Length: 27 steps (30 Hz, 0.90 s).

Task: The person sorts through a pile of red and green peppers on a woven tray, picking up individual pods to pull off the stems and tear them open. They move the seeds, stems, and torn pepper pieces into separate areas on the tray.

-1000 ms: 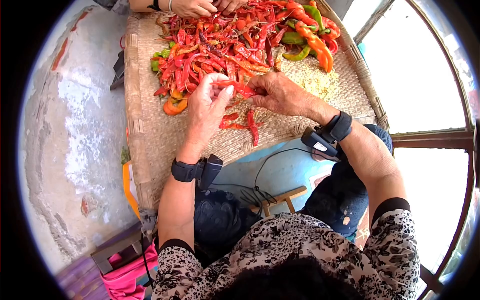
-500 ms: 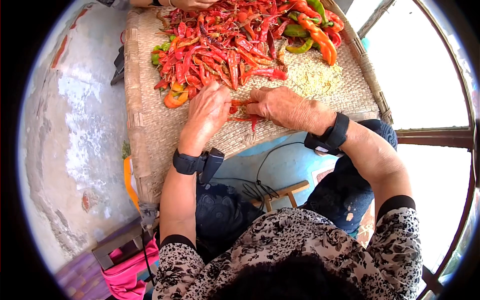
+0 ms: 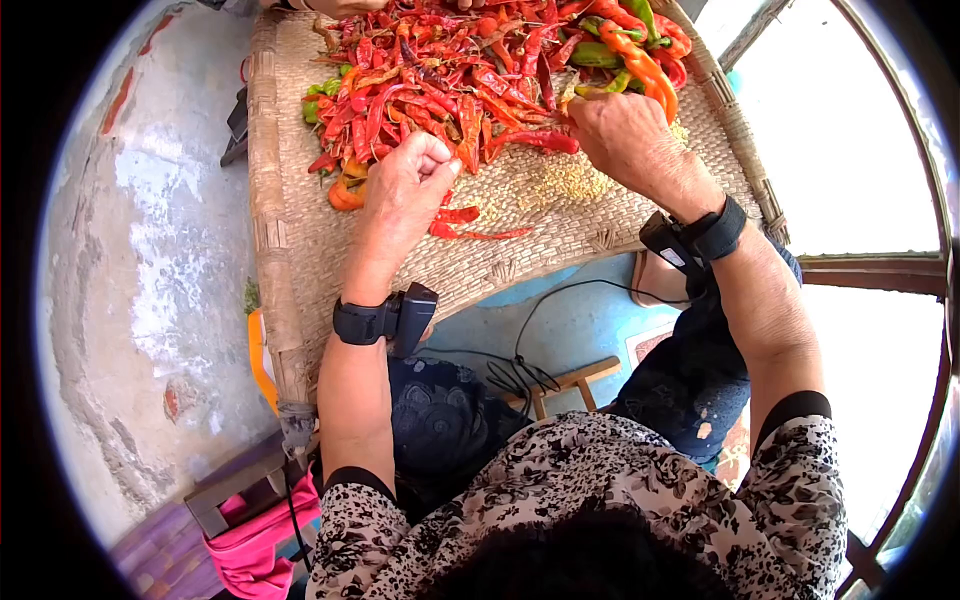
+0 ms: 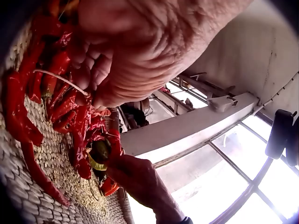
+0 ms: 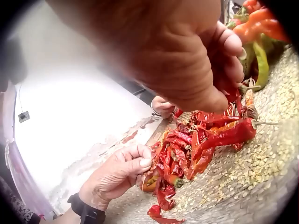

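Observation:
My left hand [image 3: 402, 192] is at the near edge of a heap of red chilies [image 3: 440, 85], thumb against curled index finger. From that pinch a thin pale stem [image 4: 58, 79] sticks out in the left wrist view. Farther right, my right hand [image 3: 638, 142] reaches in beside the green peppers [image 3: 597, 54], fingers curled. A red chili [image 5: 227, 96] shows at its fingertips in the right wrist view, partly hidden by the thumb. Red chili pieces [image 3: 458, 215] lie on the woven tray [image 3: 330, 270] below my left hand. Another red chili [image 3: 545, 141] juts from the heap between both hands.
Pale seeds [image 3: 570, 183] are spread over the tray right of its middle. Orange peppers [image 3: 650, 80] stand at the back right. Another person's hand [image 3: 345, 6] is at the far edge. A raised rim [image 3: 272, 230] borders the tray. Below lie a cable [image 3: 520, 375] and a wooden stool [image 3: 575, 382].
The chili held between both hands a second ago was lowered toward the tray. Since then my right hand has moved away to the right toward the peppers, and my left has risen slightly.

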Tool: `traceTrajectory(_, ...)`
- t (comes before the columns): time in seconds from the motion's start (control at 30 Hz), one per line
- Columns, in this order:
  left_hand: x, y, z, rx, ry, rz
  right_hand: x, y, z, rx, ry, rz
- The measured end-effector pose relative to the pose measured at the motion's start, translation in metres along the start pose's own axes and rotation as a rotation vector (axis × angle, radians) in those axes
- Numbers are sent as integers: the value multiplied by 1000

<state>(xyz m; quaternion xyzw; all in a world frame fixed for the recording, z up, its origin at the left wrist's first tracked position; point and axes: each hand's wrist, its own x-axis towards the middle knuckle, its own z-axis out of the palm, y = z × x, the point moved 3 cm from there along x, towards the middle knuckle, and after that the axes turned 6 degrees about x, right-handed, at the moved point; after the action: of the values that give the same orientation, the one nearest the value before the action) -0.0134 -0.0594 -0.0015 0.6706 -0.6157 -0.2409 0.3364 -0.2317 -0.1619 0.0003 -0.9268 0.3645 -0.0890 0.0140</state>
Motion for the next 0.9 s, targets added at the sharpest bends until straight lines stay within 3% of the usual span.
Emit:
traceTrajectory(0.03,0,2,2,-1,-2,1,0,3,1,-1,0,2)
traceTrajectory(0.1,-3,6,8,23,-28,9,-4,2,-10,-95,457,-81)
traceTrajectory(0.17,-4,6,11,23,-15,8,-4,-6,-12,-5,476,-127)
traceTrajectory(0.23,-4,7,13,37,-6,40,-4,-27,-1,539,-21,-270)
traceTrajectory(0.3,-3,9,12,54,5,40,-14,-59,11,541,-312,-302)
traceTrajectory(0.4,-5,9,12,62,8,37,-25,-77,31,470,-175,-403)
traceTrajectory(0.53,-4,4,10,64,5,37,-17,-73,28,392,-172,-424)
traceTrajectory(0.63,-4,5,9,102,-13,51,-16,-48,7,548,-294,-477)
traceTrajectory(0.73,-4,6,14,55,-20,58,-9,-19,-12,679,-318,-265)
traceTrajectory(0.9,-7,20,26,1,-82,65,-1,17,-16,449,-52,-113)
